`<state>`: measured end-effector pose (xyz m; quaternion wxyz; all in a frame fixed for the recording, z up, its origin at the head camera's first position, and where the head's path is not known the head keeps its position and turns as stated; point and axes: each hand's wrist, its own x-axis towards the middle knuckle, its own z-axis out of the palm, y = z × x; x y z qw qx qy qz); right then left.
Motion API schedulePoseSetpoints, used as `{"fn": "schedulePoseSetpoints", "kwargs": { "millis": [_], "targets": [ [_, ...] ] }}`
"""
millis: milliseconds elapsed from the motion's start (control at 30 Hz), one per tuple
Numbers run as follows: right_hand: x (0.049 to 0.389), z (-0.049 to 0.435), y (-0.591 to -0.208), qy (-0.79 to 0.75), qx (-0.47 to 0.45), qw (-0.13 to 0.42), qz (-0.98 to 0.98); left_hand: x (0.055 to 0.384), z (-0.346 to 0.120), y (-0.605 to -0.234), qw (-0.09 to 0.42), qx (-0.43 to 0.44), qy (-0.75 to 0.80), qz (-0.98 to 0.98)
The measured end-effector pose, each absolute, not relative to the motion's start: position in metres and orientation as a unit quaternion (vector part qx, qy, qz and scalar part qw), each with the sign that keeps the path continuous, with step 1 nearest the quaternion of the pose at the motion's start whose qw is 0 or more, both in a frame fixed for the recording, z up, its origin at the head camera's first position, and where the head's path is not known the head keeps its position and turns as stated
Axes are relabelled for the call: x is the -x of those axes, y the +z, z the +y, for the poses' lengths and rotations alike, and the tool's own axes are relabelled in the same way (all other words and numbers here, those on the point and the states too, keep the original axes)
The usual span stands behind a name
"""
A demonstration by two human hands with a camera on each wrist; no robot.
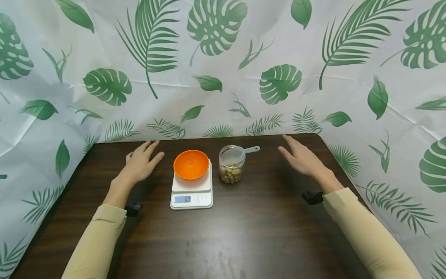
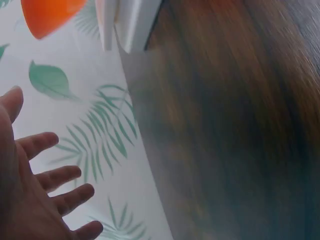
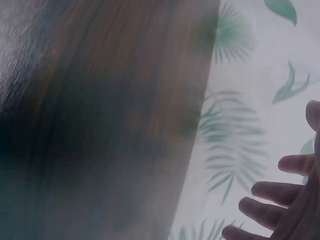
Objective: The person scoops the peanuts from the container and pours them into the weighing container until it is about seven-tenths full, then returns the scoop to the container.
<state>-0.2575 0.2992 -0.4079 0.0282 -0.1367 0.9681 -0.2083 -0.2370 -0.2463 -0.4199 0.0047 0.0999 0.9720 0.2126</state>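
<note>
My left hand (image 1: 141,162) hovers over the table left of the scale, its fingers spread and holding nothing. On the white digital scale (image 1: 191,199), whose display reads 0.0, sits an orange bowl (image 1: 191,164). Right of the scale stands a clear jar (image 1: 230,170) part-filled with pale nuts or similar pieces. A translucent scoop (image 1: 251,149) lies across the jar's mouth, handle pointing right. Farther right, my right hand (image 1: 301,157) is held above the table with fingers extended and nothing in them. Part of the bowl (image 2: 52,15) also shows in the left wrist view.
The dark wooden table (image 1: 223,240) reaches back to a white curtain (image 1: 223,104) printed with green leaves, which also runs along both sides. A black band (image 1: 312,197) is worn on the right wrist, another (image 1: 133,209) on the left.
</note>
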Motion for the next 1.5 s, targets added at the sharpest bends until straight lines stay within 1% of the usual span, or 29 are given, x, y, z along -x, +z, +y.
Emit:
{"fn": "schedulePoseSetpoints", "kwargs": {
  "millis": [233,467,567,667,833,1100,1500],
  "targets": [
    [0.254,0.273,-0.393,-0.220,0.169,-0.025,0.960,0.236,-0.228,-0.414,0.000,-0.115,0.254,0.960],
    [0.247,0.251,-0.381,-0.249,0.218,-0.089,0.939,0.235,-0.214,-0.407,-0.007,-0.137,0.269,0.953],
    [0.244,0.244,-0.377,-0.257,0.233,-0.104,0.932,0.235,-0.205,-0.404,-0.013,-0.154,0.271,0.950],
    [0.242,0.236,-0.373,-0.257,0.247,-0.103,0.928,0.234,-0.195,-0.401,-0.017,-0.169,0.269,0.948],
    [0.238,0.223,-0.370,-0.245,0.272,-0.083,0.927,0.232,-0.179,-0.398,-0.022,-0.191,0.264,0.945],
    [0.234,0.208,-0.368,-0.228,0.304,-0.061,0.923,0.231,-0.159,-0.393,-0.010,-0.218,0.259,0.941],
    [0.235,0.197,-0.365,-0.210,0.332,-0.066,0.917,0.234,-0.138,-0.393,0.001,-0.242,0.244,0.939]
  ]
}}
